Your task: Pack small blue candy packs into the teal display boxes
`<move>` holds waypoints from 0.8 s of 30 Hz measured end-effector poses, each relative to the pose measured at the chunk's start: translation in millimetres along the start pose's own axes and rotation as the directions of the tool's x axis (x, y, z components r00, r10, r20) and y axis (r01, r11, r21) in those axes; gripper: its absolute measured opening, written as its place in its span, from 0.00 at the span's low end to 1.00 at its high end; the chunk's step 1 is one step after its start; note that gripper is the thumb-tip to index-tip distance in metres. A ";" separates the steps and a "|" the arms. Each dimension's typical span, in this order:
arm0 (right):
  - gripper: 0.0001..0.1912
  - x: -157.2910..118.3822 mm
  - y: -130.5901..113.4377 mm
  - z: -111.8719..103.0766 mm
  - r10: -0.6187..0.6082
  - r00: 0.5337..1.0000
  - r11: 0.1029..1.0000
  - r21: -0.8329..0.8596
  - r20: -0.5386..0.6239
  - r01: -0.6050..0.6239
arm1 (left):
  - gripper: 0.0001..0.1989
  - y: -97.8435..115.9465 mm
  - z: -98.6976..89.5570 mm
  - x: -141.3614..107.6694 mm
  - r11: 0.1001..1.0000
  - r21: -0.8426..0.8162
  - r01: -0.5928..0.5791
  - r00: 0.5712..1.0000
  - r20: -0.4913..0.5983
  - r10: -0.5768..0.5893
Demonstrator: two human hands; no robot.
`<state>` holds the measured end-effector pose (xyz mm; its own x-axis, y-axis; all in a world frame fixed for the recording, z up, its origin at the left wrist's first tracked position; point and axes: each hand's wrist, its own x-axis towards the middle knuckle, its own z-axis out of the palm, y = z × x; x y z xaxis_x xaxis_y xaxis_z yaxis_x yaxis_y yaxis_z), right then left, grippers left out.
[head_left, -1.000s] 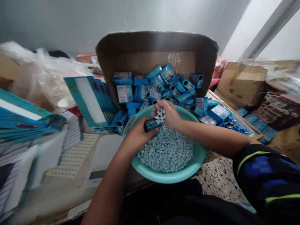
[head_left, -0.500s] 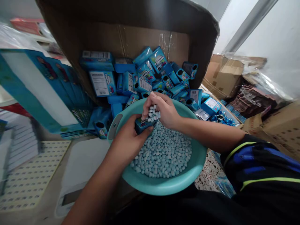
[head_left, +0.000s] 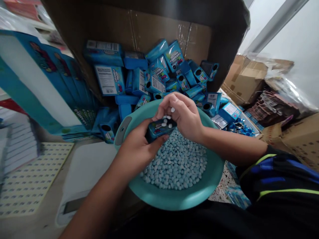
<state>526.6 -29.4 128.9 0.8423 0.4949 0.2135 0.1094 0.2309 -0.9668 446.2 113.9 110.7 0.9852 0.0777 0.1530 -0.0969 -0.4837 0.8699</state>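
Note:
My left hand is wrapped around a small blue candy box, held tilted over the teal basin. Cupped over the top of that box is my right hand, its fingers curled and pressed close. Several pale candies show between the right hand and the top of the box, and one sits against the right palm. Part of the box's top is hidden by the fingers. Below both hands, the basin holds a heap of light blue and white candies.
A large cardboard box behind the basin holds many blue candy boxes. At left are flat printed cartons, a sticker sheet and a white scale. Blue caps lie in a tray at right, near brown cartons.
Most of the candies seen in my right hand are gone from it; only a few show at the box's top. My right hand has shifted slightly right, and the view has moved a little.

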 end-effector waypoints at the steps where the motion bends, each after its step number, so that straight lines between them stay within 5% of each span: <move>1: 0.20 -1.0 -0.8 -1.0 0.002 1.000 1.000 -0.009 0.016 -0.002 | 0.25 0.4 -0.6 0.6 1.000 -0.008 0.008 1.000 0.002 -0.008; 6: 0.22 -4.0 -2.4 -8.4 -0.005 0.991 0.994 -0.108 0.137 0.020 | 0.25 3.5 -2.1 -0.2 0.999 -0.004 0.046 0.999 0.005 -0.046; 18: 0.26 -12.6 -14.0 -8.5 0.012 0.953 0.998 -0.055 0.302 0.004 | 0.27 -0.9 -9.7 -4.0 0.986 -0.154 0.068 0.997 0.030 -0.064; 24: 0.28 -7.5 -12.3 -14.8 -0.117 0.862 0.978 -0.092 0.493 0.185 | 0.21 -2.7 -3.9 -5.2 0.985 -0.170 0.007 0.996 -0.085 -0.022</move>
<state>526.7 -48.4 137.1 0.4534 0.8127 0.3660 0.3118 0.2401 -0.9193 440.8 118.3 109.4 0.9715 0.1620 0.1730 -0.1124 -0.3278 0.9380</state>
